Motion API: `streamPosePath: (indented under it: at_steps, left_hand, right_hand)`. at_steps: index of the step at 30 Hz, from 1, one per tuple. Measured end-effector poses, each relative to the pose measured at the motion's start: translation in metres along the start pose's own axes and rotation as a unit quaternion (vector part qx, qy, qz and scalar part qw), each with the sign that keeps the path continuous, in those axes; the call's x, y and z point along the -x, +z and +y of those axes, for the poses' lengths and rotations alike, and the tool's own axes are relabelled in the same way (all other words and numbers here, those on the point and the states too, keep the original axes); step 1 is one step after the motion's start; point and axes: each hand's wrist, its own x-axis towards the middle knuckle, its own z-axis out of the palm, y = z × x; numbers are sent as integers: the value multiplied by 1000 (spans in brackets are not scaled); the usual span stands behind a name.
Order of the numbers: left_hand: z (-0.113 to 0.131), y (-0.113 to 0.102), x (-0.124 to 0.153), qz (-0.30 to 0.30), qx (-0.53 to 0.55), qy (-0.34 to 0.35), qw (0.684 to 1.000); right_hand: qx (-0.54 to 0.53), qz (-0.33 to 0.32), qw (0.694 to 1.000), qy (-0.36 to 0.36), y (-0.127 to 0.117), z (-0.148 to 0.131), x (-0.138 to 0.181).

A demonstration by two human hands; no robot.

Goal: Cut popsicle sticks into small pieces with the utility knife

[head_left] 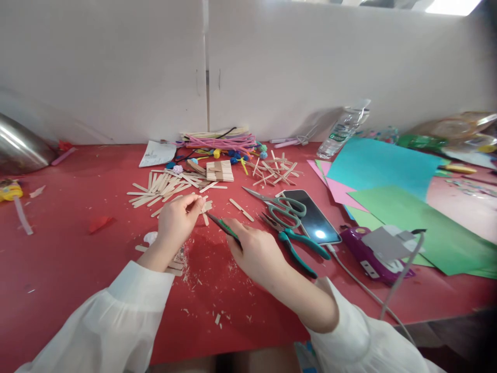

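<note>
White sleeves (pixel 95 316), sheer cloth; left hand (pixel 176 220) and right hand (pixel 254 248), over red table (pixel 77 274). Step in hand, by appearance: trimming wooden sticks (pixel 155 189).
Right grip: closed round a slim, dark-tipped green tool (pixel 225 227). Left grip: thumb and finger pinched together; contents, if any, too small to tell. Sticks: flat, pale, round-ended, heaped beyond the left hand toward the far edge; one stepped stick (pixel 241 210) lies apart. Shavings (pixel 218 318): thin, splintery, scattered toward the near edge. Next cut, by judgement, calls for a firm pinch, tool tip clear of fingertips.
</note>
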Motion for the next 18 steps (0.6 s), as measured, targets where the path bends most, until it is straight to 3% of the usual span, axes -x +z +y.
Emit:
streamPosePath:
  at_steps: [18]
  left_hand:
    - [4,0,0,-8,-19,-5,1000]
  right_hand:
    - [136,-37,990,-1,1,-13,4]
